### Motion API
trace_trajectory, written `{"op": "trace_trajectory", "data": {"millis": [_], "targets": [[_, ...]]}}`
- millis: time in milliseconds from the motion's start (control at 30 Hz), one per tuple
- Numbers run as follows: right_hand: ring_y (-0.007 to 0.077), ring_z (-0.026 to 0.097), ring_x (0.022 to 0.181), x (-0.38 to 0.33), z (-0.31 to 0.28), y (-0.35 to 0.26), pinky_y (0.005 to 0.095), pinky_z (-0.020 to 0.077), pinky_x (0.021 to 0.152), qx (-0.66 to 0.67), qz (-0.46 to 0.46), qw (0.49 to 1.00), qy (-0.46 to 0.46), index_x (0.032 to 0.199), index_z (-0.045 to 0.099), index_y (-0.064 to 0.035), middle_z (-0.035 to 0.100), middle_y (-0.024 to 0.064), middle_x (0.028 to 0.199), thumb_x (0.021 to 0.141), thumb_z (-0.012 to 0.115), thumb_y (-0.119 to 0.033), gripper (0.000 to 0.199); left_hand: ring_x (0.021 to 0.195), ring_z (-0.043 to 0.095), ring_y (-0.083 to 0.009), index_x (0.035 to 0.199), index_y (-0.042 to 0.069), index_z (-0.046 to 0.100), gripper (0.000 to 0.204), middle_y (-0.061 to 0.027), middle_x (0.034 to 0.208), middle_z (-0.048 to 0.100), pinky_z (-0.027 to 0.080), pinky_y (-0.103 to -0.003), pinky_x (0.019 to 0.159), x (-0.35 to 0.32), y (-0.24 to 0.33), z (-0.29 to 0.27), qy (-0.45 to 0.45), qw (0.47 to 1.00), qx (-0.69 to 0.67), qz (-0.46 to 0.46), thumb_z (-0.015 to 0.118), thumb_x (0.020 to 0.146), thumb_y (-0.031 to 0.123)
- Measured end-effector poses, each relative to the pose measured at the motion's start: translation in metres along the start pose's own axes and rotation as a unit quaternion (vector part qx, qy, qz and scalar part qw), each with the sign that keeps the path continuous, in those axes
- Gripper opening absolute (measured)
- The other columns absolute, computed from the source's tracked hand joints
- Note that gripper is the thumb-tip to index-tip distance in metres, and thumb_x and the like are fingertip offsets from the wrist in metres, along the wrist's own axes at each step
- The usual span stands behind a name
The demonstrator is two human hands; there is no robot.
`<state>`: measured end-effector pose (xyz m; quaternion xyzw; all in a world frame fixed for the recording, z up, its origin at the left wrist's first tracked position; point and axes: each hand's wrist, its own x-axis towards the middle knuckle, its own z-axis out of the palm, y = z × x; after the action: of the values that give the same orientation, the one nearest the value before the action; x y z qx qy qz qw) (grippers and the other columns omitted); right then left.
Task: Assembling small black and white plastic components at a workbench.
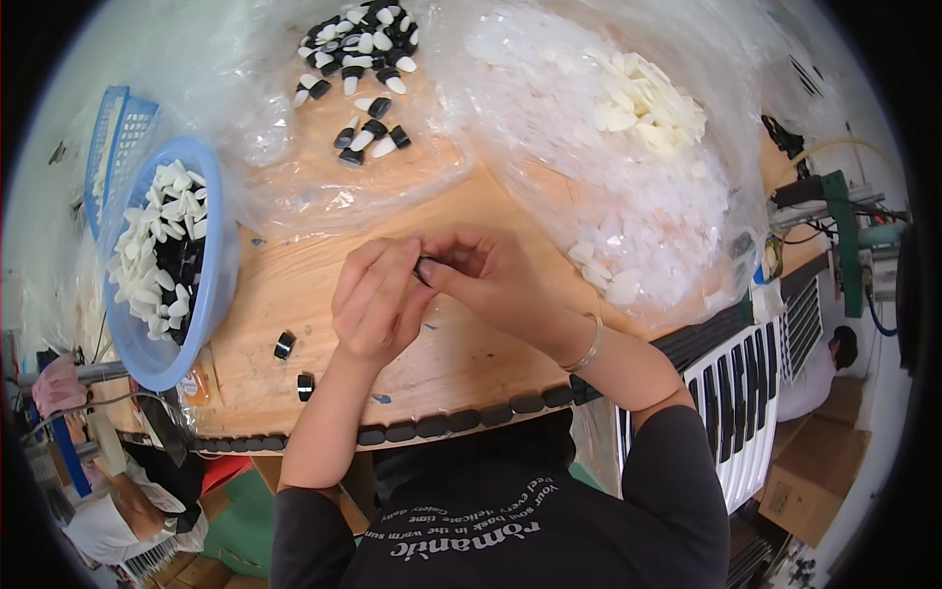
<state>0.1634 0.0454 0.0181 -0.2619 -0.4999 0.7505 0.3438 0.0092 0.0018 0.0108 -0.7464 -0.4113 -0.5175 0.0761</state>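
Observation:
Above the middle of the wooden table (294,255), my two hands meet at the fingertips. Between them is a small black cap (423,271), mostly covered by fingers. My left hand (376,299) pinches it from the left, its fingers bent. From the right, my right hand (483,275) grips it with thumb and fingers, a little smeared by motion. Two more black caps (284,345) lie loose on the wood, left of my left forearm. Farther off, black caps with white oval pieces set in them (375,130) lie on clear plastic sheeting.
A blue basin (229,255) with white-and-black pieces stands at left, beside a blue basket (123,123). Clear plastic at right holds cream oval pieces (653,103) and thin white ones (657,236). Black pads line the table's near edge. A black-and-white slatted rack (731,402) stands at right.

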Motion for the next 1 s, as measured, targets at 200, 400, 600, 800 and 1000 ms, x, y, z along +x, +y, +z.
{"op": "trace_trajectory", "data": {"millis": [200, 400, 600, 800, 1000], "targets": [[0.0079, 0.061, 0.087, 0.004, -0.008, 0.006, 0.0228, 0.0502, 0.079, -0.017, -0.005, 1.0, -0.001, 0.105, 0.062, 0.0013, 0.065, 0.0035, 0.097, 0.089, 0.061, -0.005, 0.017, 0.081, 0.06, -0.0331, 0.108, -0.01, 0.06, 0.047, -0.0192, 0.093, 0.066, 0.052, -0.036, 0.069, -0.001, -0.002, 0.004, -0.015, 1.0, 0.019, -0.001, 0.077, 0.064, -0.002], [0.009, 0.06, 0.069, 0.008, -0.065, -0.051, 0.0242, 0.0479, 0.061, -0.46, -0.067, 0.879, 0.111, 0.091, 0.067, 0.0022, 0.067, 0.0048, 0.075, 0.086, 0.063, -0.009, 0.013, 0.084, 0.061, -0.0295, 0.108, -0.007, 0.062, 0.049, -0.0163, 0.095, 0.067, 0.051, -0.034, 0.073, -0.009, -0.013, -0.006, 0.032, 0.995, -0.004, -0.096, 0.078, 0.062, -0.002], [0.0236, 0.063, 0.062, -0.01, -0.162, -0.072, 0.0323, 0.0491, 0.059, -0.661, 0.068, 0.696, 0.273, 0.075, 0.067, 0.0007, 0.065, 0.0129, 0.068, 0.072, 0.069, -0.011, 0.012, 0.093, 0.06, -0.0239, 0.111, -0.004, 0.062, 0.045, -0.0127, 0.102, 0.067, 0.048, -0.032, 0.083, -0.003, -0.011, -0.008, 0.012, 0.99, -0.026, -0.136, 0.074, 0.067, -0.005], [0.027, 0.065, 0.07, 0.006, -0.142, -0.059, 0.0365, 0.0506, 0.063, -0.669, 0.144, 0.687, 0.243, 0.071, 0.065, -0.0043, 0.066, 0.0125, 0.07, 0.065, 0.072, -0.019, 0.017, 0.091, 0.061, -0.0243, 0.108, -0.003, 0.063, 0.044, -0.0125, 0.101, 0.067, 0.048, -0.032, 0.081, -0.003, -0.011, -0.011, 0.007, 0.989, -0.025, -0.142, 0.075, 0.066, -0.004], [0.0296, 0.065, 0.073, 0.013, -0.14, -0.054, 0.0389, 0.0514, 0.066, -0.713, 0.153, 0.644, 0.233, 0.072, 0.065, -0.0058, 0.066, 0.0143, 0.074, 0.065, 0.071, -0.021, 0.018, 0.083, 0.062, -0.0273, 0.104, -0.005, 0.063, 0.045, -0.014, 0.094, 0.067, 0.051, -0.033, 0.072, 0.002, -0.009, -0.011, 0.01, 0.993, -0.017, -0.12, 0.079, 0.062, -0.001]]}}
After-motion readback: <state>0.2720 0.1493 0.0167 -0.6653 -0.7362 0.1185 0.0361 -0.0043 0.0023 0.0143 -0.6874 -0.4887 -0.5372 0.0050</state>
